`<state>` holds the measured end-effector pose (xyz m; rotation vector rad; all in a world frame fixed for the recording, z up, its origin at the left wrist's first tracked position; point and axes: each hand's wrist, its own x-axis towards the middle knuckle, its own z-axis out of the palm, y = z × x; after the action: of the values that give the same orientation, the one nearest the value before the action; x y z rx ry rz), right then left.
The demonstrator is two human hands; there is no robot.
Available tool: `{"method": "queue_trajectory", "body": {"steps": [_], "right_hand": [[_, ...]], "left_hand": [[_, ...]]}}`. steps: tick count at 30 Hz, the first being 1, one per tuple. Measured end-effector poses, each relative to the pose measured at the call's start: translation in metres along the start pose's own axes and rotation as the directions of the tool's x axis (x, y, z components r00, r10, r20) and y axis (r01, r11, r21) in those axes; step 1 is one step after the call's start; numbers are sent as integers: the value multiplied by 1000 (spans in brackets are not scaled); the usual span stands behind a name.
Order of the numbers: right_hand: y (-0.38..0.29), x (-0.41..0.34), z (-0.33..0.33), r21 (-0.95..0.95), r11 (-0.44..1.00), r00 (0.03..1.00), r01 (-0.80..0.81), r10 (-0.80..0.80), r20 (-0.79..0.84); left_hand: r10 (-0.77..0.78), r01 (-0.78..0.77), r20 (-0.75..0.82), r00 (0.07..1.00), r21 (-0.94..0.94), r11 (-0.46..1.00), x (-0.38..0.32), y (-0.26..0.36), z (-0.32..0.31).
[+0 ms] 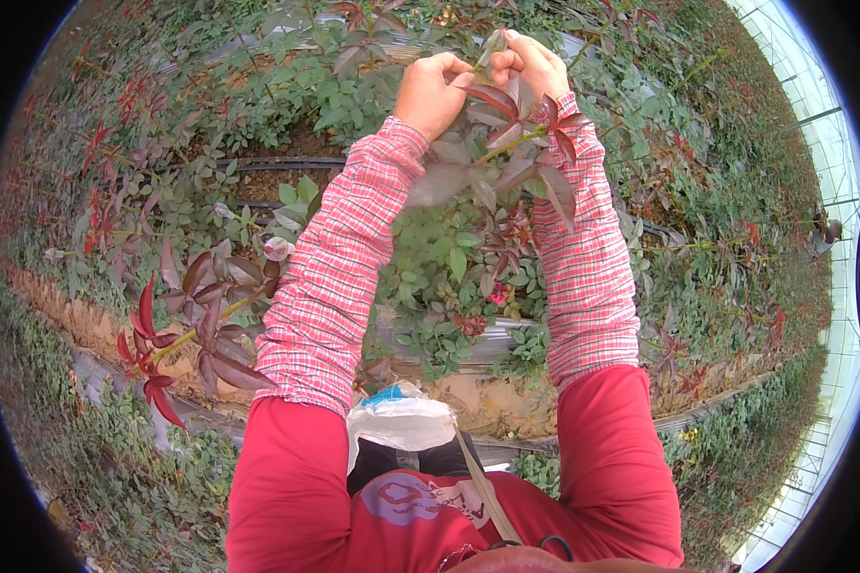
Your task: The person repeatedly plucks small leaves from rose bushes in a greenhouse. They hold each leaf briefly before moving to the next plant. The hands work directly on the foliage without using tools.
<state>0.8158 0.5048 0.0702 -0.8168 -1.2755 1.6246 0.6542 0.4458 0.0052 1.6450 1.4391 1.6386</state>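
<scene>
Far out in front of me, at the top of the view, a green rosebud (494,44) stands between both hands. My left hand (432,92) pinches the stem just beneath the bud, thumb and forefinger together. At the bud's right side, my right hand (537,64) has its fingertips on it with the fingers curled; whether a thin sleeve covers the bud cannot be made out. Below the hands, a rose shoot (512,143) with dark reddish leaves crosses in front of my right forearm. A white bag (401,422) with something blue inside hangs at my waist.
Rose bushes spread on both sides, with a red-leaved shoot (208,326) by my left elbow. Two netted-looking buds, one a pale bud (278,248), stand left. Black drip hoses (279,163) cross the soil. Greenhouse sheeting (842,179) rises at right.
</scene>
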Motion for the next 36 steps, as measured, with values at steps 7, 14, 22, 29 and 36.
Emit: {"method": "queue_trajectory", "body": {"steps": [7,14,22,29,36], "right_hand": [[17,-1,13,-261,961,996,88,-81,37],[13,-6,19,-226,971,996,75,-82,-21],[-25,-170,-46,85,959,942,271,-246,-229],[11,-318,-2,-115,989,994,89,-82,66],[32,-372,-15,-573,819,999,44,-30,34]], "left_hand": [[-66,66,4,998,-30,997,-2,4,-2],[82,-47,-193,978,177,983,1,-2,-24],[-180,64,-483,857,-246,967,-104,68,-57],[-309,251,-77,948,-416,874,-231,155,-3],[-608,827,574,548,-482,290,-300,175,49]]}}
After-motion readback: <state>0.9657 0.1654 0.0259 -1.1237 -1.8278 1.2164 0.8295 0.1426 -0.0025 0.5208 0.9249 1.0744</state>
